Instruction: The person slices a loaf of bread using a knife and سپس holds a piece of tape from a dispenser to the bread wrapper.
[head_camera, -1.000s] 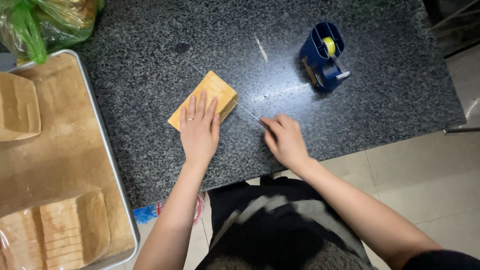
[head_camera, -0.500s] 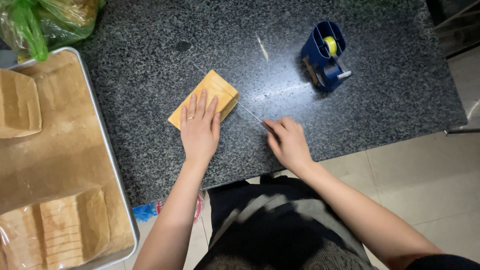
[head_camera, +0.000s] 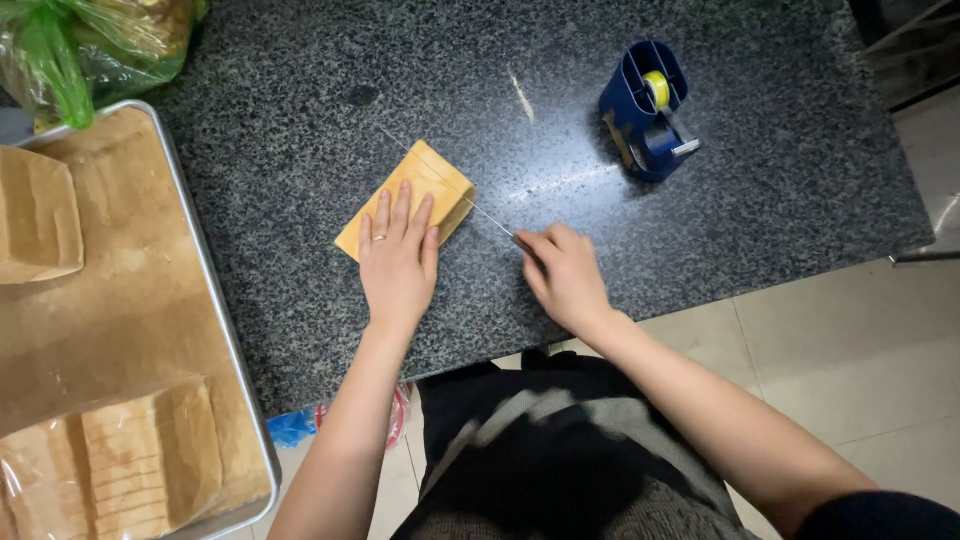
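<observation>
My left hand (head_camera: 398, 262) lies flat and open, fingers spread, on a small yellow block of bread (head_camera: 420, 190) near the middle of the dark speckled table (head_camera: 760, 190), while my right hand (head_camera: 562, 277) is closed on the near end of a thin knife (head_camera: 470, 205) whose fine blade runs across the top of the block. Farther off to the right stands a blue tape dispenser (head_camera: 645, 110). At the left edge sits a metal tray (head_camera: 205, 300) with paper and loaves (head_camera: 150, 455), and a green plastic bag (head_camera: 90, 45) lies beyond it.
</observation>
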